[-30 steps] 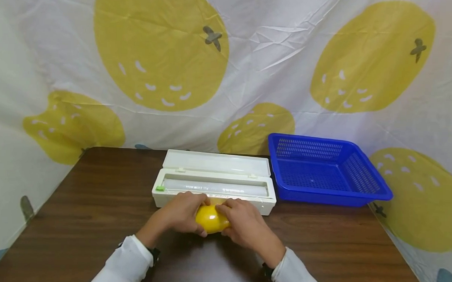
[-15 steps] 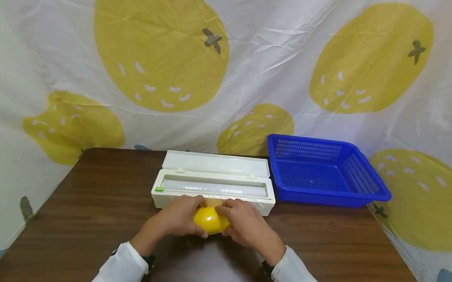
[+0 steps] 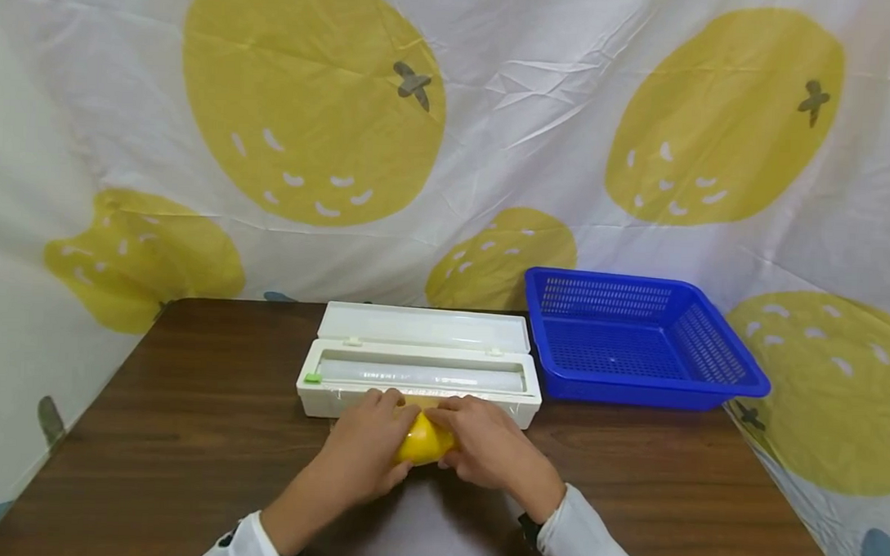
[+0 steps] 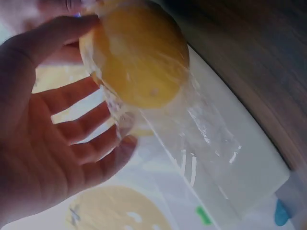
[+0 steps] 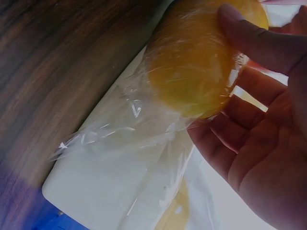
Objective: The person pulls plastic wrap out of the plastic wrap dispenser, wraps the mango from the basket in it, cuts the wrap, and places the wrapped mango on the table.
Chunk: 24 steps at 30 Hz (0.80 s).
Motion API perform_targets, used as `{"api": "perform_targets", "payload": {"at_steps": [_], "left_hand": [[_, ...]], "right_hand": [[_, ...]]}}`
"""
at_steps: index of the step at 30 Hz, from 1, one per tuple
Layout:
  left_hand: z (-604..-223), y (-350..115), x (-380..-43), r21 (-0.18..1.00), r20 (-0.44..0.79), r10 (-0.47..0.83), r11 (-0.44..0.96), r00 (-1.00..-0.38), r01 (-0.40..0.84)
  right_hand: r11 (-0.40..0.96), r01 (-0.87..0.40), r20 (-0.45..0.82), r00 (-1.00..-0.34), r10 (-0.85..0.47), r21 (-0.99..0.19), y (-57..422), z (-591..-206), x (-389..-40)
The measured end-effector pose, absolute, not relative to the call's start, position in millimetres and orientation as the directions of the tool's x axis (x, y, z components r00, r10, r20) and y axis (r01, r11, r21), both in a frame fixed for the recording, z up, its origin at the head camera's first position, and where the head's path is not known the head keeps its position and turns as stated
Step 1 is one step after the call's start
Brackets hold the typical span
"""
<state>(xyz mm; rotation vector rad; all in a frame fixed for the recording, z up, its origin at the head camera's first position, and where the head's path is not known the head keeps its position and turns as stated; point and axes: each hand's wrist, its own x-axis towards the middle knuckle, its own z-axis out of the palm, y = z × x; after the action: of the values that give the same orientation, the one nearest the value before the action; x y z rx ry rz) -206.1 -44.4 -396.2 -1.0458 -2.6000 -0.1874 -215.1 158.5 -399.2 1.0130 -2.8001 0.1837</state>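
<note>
A glossy yellow fruit, lemon-like in shape, is held between both hands just in front of the white cling film dispenser. My left hand covers its left side, thumb on the fruit and fingers at the film. From the right, my right hand grips the fruit with its thumb pressed on top. Clear cling film lies over the fruit and stretches toward the dispenser, with a loose, crumpled edge in the right wrist view. The fruit's underside is hidden.
Inside the dispenser, its lid tipped back, lies a film roll; a green slider sits at its left end. A blue perforated basket stands right of it. A fruit-print cloth hangs behind the brown table.
My left hand has shifted right and rolled over the fruit, covering more of its left side. The right hand has stayed nearly in place. Dispenser and basket have not moved.
</note>
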Motion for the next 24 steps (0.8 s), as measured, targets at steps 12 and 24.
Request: {"api": "perform_targets", "payload": {"at_steps": [12,24], "left_hand": [[-409.1,-36.1,-197.2,-0.188,0.364,0.657,0.746,-0.661,0.639],[-404.3,-44.7,-209.2,-0.073,0.424,0.653,0.716,-0.628,0.695]], "right_hand": [[0.749,-0.657,0.181,-0.749,-0.638,-0.082,164.0,-399.5,-217.8],[0.737,-0.654,0.215,-0.754,-0.62,-0.168,165.6,-398.3,-217.6]]}}
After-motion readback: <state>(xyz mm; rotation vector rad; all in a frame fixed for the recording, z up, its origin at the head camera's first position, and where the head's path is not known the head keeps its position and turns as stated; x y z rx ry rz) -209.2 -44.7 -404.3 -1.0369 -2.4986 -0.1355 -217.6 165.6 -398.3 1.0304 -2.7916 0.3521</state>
